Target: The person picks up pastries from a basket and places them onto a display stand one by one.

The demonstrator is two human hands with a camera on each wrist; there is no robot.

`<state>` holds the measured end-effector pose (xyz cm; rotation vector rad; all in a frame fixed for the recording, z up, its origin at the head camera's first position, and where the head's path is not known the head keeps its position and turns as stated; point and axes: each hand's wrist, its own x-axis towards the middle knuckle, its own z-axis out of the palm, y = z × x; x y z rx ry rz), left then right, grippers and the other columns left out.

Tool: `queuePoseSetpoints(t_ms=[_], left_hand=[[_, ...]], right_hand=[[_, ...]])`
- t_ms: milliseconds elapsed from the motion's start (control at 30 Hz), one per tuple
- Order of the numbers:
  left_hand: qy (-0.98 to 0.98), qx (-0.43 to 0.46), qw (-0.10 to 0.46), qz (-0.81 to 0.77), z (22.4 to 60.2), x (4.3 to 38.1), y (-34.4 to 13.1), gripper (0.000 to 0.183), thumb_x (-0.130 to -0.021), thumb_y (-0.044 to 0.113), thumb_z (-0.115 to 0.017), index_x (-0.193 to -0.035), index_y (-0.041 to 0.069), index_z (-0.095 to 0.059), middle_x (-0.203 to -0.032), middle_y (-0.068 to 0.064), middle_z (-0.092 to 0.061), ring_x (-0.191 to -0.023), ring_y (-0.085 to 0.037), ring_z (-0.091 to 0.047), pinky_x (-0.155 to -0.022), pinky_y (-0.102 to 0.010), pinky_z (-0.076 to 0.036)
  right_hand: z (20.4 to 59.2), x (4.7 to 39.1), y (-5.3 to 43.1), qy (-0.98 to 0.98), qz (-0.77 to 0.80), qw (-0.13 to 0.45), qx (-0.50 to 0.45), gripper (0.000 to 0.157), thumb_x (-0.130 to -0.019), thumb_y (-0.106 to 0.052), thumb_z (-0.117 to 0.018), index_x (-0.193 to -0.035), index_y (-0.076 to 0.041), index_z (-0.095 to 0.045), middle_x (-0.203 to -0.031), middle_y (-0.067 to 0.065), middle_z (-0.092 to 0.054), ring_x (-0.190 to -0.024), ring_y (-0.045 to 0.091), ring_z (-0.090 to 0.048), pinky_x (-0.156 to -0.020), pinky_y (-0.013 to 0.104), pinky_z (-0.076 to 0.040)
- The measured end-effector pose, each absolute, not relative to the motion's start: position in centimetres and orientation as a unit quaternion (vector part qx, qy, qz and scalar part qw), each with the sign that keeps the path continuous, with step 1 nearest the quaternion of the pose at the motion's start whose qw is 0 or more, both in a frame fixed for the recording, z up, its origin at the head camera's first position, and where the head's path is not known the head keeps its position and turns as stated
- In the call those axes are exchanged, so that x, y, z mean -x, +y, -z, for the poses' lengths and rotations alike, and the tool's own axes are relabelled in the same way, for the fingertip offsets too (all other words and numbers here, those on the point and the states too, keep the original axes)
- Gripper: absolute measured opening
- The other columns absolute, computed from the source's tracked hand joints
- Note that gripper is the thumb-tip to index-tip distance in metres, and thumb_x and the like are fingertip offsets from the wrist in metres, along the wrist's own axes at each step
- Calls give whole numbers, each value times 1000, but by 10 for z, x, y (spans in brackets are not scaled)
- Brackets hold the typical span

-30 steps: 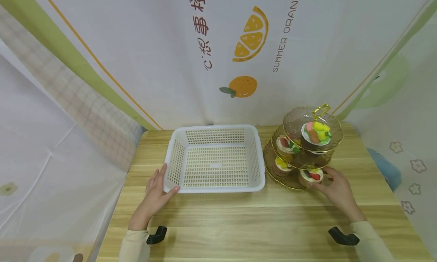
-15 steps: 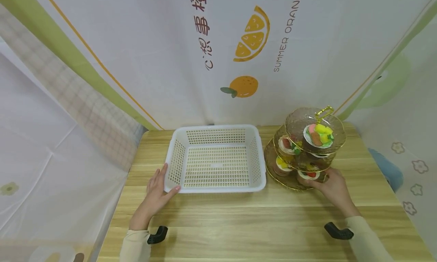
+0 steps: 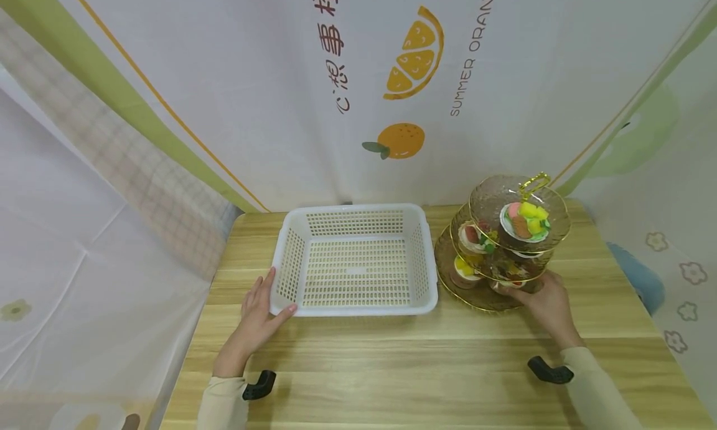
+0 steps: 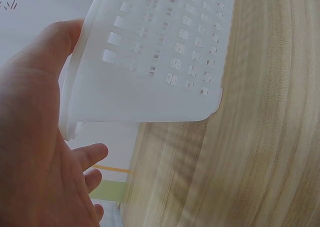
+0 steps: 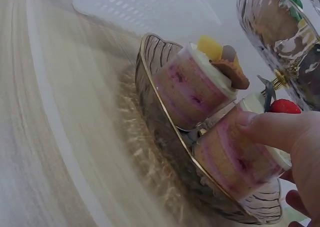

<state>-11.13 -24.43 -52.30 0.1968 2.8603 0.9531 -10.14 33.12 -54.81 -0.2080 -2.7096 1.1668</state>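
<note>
My right hand [image 3: 549, 302] pinches a layered cake cup [image 5: 237, 152] between thumb and fingers at the lowest tier of the tiered stand [image 3: 459, 293]. White cream, a red berry and a dark piece top this cup; in the head view the middle tier partly covers it. Beside it on the same tier stands another cake cup [image 5: 195, 87] with yellow fruit. My left hand [image 3: 254, 321] rests at the front left corner of a white plastic basket [image 3: 353, 312]. Its thumb touches the front rim, and the other fingers lie loosely extended along the left side.
The stand's top tier carries a fruit-topped cake cup [image 3: 524, 223], and the middle tier holds another with red fruit [image 3: 475, 237]. A gold handle [image 3: 534, 184] rises above. Basket and stand sit side by side on a wooden table [image 3: 392, 374], before a printed curtain [image 3: 269, 106].
My right hand has moved the cake cup slightly inward on the lowest tier, further under the middle one. The stand appears slightly further right in view. My left hand has stayed at the basket corner.
</note>
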Motion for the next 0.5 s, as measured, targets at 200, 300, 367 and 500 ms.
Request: queuePoseSetpoints(t_ms=[200,300,367,500], left_hand=[[946,-63,58,-311,523,112,-245,95,-94,47,-59,-160,13,0,-164,-25,-15,-152,-48,-1,-115,-72,-1],[947,-63,57,-311,523,111,-244,95,-94,48,-59,-160,13,-1,-164,-25,-14,-152,-48,-1,-114,-73,-1],[947,-63,57,-310,523,111,-244,95,-94,47,-59,-160,13,-1,-164,-25,-14,-151,-48,-2,-114,-73,-2],[946,-64,58,-312,522,111,-244,95,-94,47,-59,-160,12,-1,-164,-25,-15,-151,-48,-2,-114,-73,-2]], right_hand=[[550,105,330,-907,-402,97,84,67,-76,-29,-86,-128,2,-58,-130,32,-57,-124,51,-40,-99,68,-32],[551,106,330,-906,-402,98,87,67,-76,-29,-86,-129,2,-58,-131,33,-56,-126,53,-39,-100,70,-31],[553,106,331,-906,-402,97,88,69,-76,-29,-86,-130,2,-57,-132,33,-56,-126,53,-39,-101,70,-30],[556,106,332,-905,-404,91,98,71,-76,-30,-86,-132,3,-55,-135,34,-53,-128,55,-37,-102,71,-29]])
